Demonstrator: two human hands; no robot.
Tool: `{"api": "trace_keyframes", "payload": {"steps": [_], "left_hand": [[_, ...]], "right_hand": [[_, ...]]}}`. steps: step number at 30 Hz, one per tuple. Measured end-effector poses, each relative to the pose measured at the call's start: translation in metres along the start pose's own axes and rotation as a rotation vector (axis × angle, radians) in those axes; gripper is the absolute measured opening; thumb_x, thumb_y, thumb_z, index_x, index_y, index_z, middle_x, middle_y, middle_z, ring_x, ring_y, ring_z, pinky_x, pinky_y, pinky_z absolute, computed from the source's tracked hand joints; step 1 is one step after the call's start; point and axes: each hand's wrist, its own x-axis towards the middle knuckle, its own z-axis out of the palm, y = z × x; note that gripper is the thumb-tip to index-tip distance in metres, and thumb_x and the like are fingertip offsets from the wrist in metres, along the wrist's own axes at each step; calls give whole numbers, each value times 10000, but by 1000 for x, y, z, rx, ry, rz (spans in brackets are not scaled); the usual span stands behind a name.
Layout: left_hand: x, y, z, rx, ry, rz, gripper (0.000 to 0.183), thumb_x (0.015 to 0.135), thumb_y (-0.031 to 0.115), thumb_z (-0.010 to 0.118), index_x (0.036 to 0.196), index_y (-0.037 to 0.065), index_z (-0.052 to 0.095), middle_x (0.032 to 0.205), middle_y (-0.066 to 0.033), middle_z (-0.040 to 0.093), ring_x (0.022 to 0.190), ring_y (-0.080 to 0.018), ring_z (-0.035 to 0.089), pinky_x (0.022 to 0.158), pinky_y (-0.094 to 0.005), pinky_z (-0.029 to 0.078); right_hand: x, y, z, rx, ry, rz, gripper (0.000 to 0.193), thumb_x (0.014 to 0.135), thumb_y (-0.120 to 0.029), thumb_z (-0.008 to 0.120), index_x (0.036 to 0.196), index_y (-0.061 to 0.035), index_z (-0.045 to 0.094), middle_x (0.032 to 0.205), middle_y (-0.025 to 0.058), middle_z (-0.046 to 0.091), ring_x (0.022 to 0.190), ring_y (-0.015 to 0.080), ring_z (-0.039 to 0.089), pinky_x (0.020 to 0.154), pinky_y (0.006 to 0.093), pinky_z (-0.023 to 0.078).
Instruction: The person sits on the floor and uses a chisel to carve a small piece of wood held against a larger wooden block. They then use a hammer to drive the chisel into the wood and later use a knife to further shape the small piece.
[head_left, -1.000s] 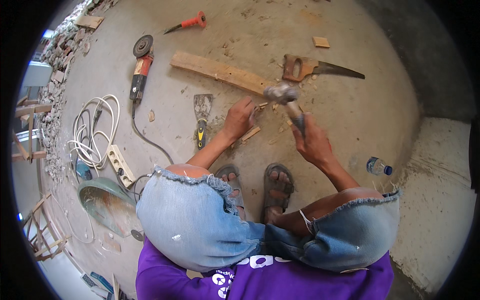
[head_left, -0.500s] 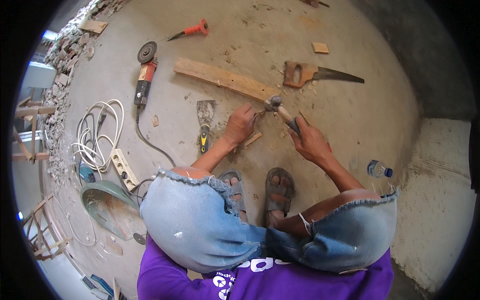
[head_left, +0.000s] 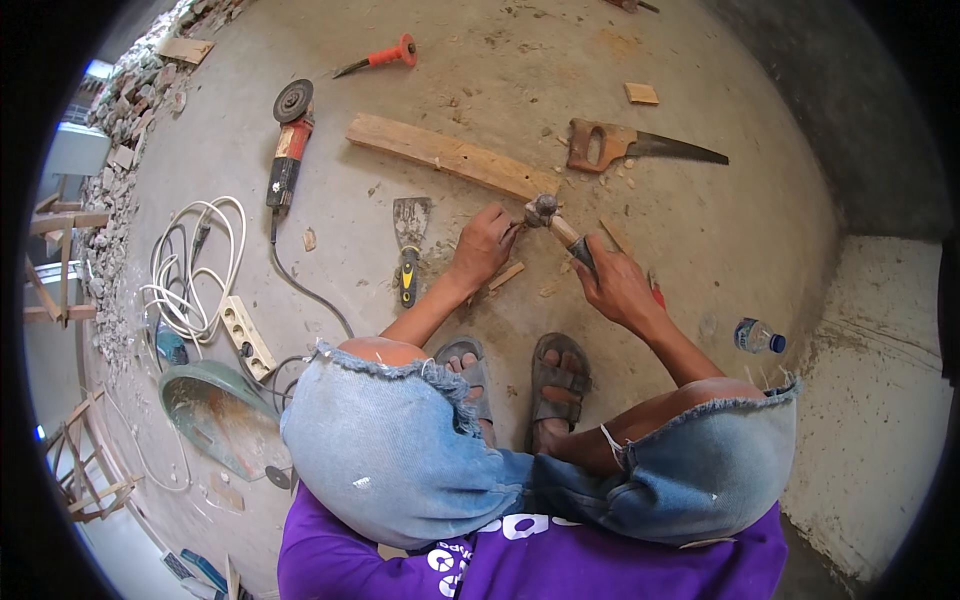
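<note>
My right hand (head_left: 618, 283) is wrapped round the dark grip of a hammer (head_left: 565, 232) with a wooden shaft. The hammer's metal head is beside the near end of a long wooden beam (head_left: 450, 158) on the floor. My left hand (head_left: 483, 240) is closed just left of the hammer head, its fingertips pinching something small and thin that I cannot make out. Between my left hand and my feet lies a thin wood strip (head_left: 507, 276). Another wood strip (head_left: 615, 236) is just beyond my right hand, and a red-handled tool (head_left: 657, 292) shows partly beside that wrist.
A handsaw (head_left: 600, 146) lies at the right, past the beam. At the left are a scraper (head_left: 409, 250), an angle grinder (head_left: 290, 150) with its cord, a power strip (head_left: 247, 338) and a green scoop-shaped container (head_left: 215, 415). A plastic bottle (head_left: 755, 337) lies right.
The hammer head has shifted slightly left, toward my left fingertips, and my right hand has moved a little left with it. My left hand stays nearly in place.
</note>
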Motion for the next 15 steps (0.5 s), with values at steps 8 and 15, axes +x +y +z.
{"api": "trace_keyframes", "payload": {"steps": [8, 15], "left_hand": [[-6, -7, -2, -3, 4, -2, 161, 793, 33, 743, 912, 14, 637, 884, -177, 574, 822, -390, 602, 697, -452, 493], [0, -6, -1, 16, -29, 2, 170, 768, 16, 755, 905, 20, 655, 877, -169, 599, 834, -379, 621, 695, -439, 502]], "right_hand": [[2, -8, -6, -3, 17, -21, 280, 972, -200, 603, 1146, -45, 449, 772, 263, 636, 741, 479, 629, 643, 556, 469], [-2, -4, -1, -24, 52, -35, 278, 972, -208, 616, 1125, -40, 456, 779, 264, 633, 749, 485, 623, 647, 548, 462]]}}
